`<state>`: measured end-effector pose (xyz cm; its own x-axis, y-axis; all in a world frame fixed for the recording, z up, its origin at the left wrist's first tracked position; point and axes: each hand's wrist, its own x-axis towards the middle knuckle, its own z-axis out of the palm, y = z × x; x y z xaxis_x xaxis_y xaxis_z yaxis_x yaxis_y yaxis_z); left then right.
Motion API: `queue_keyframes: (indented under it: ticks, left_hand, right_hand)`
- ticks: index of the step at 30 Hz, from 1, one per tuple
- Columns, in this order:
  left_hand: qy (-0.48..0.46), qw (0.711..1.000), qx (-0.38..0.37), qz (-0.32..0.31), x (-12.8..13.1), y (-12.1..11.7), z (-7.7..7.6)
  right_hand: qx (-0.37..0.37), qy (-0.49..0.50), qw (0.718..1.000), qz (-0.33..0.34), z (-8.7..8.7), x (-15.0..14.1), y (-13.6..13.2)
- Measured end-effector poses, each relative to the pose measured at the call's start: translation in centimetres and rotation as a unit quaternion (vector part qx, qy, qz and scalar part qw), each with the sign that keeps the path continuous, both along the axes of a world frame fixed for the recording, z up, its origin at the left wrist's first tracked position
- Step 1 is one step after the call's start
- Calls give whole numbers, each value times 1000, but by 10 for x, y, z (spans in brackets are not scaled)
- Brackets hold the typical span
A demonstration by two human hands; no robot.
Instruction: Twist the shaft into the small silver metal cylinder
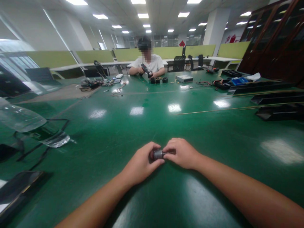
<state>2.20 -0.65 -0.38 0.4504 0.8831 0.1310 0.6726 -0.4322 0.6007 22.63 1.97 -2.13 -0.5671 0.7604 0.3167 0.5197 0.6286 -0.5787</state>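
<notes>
A small grey metal cylinder with a narrow dark end lies between my two hands, low over the green table. My left hand is closed around its wider body, thumb on the near side and fingers on the far side. From the right, my right hand pinches the narrow end with thumb and fingertips. Fingers cover both ends of the cylinder, so its exact kind cannot be made out.
A clear plastic bottle lies on the left above dark cables, with a dark flat device nearer me. Black channels and thin rods extend from the right. Across the table a person holds a power drill.
</notes>
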Motion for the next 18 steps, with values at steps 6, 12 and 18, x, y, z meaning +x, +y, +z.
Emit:
queue_keyframes:
  ticks: [6,12,18]
  left_hand:
    - [11,1000,10,3,0,1,-2]
    - [6,1000,22,0,-1,4,-5]
    - [-1,1000,10,6,-1,3,-5]
  right_hand:
    - [7,-4,1000,3,-1,2,0]
    - [4,-4,1000,2,0,2,0]
    - [5,-1,1000,-1,2,4,-1]
